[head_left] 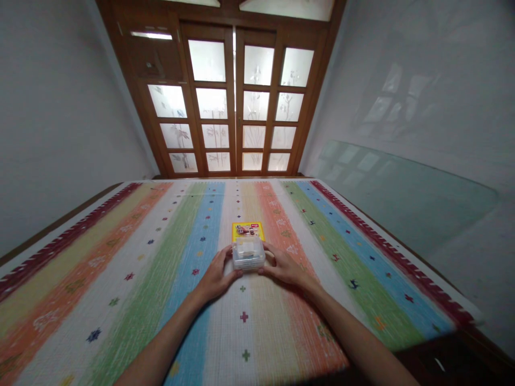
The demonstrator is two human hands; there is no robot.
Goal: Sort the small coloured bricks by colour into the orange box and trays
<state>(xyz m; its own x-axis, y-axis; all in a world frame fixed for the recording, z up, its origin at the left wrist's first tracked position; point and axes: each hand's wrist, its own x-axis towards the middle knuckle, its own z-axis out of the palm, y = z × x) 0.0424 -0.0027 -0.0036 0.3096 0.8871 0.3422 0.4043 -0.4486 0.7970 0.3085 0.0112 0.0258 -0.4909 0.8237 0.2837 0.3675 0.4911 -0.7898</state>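
Observation:
A small clear plastic box [248, 254] with a lid sits on the striped cloth in front of me. Something pale shows inside it, too blurred to name. My left hand [219, 274] grips the box's left side, thumb at the near corner. On its right side my right hand [282, 264] holds it the same way, fingers along the side and thumb at the front. Just beyond the box lies a flat yellow printed packet or card [248, 229], its near part hidden behind the box.
The cloth [161, 279] with coloured stripes and small woven figures covers the wide surface. Wooden doors with frosted panes [236, 102] stand at the far end. A pale wall [52, 118] rises on the left, and a glass panel [406, 193] leans along the right wall.

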